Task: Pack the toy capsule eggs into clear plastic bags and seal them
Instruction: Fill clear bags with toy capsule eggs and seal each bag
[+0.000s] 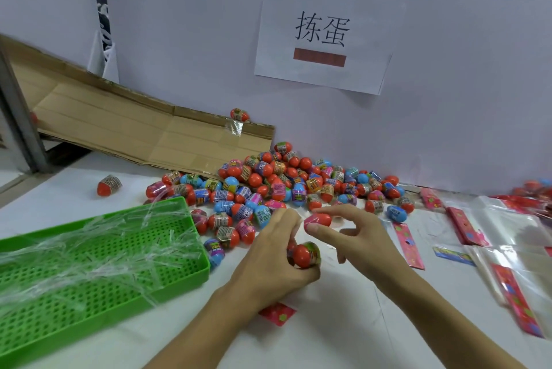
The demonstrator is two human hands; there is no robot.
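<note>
A large heap of toy capsule eggs [277, 186], red, blue and pink with printed wraps, lies on the white table against the wall. My left hand [270, 261] holds a clear plastic bag with red eggs [306, 255] in it; the bag's pink header [277, 313] shows under my wrist. My right hand [355, 231] pinches a red and pink egg [318, 219] between thumb and forefinger, just above the left hand. Clear plastic bags with pink headers [513, 264] lie flat at the right.
A green perforated tray [98, 264] holding clear plastic strips sits at the left. Flattened cardboard [134, 126] leans on the wall behind, one egg [239, 114] on top. A lone egg [109, 185] lies left of the heap. A paper sign [324, 31] hangs on the wall.
</note>
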